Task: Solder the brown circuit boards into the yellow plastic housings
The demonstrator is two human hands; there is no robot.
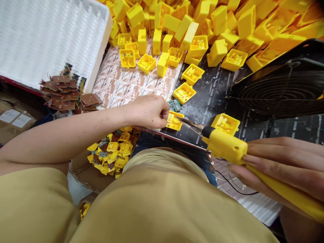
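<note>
My left hand (151,109) is closed, its fingertips pinching at the left edge of a small open yellow plastic case (175,120) near the table's front edge. The fingers hide part of that case. Just behind it lies a green circuit board (174,105) with thin wires. In my right hand (283,162) is a yellow soldering iron (225,145) with a black collar. Its long metal tip points left and reaches into the same case; the exact contact point is blurred. Another open yellow case (226,124) sits behind the iron.
Many yellow cases (177,25) are heaped along the back of the table (210,86). A black fan (280,81) stands at right. Brown circuit boards (62,92) lie by a white foam tray (50,33) at left. Below, a carton (83,168) holds yellow pieces.
</note>
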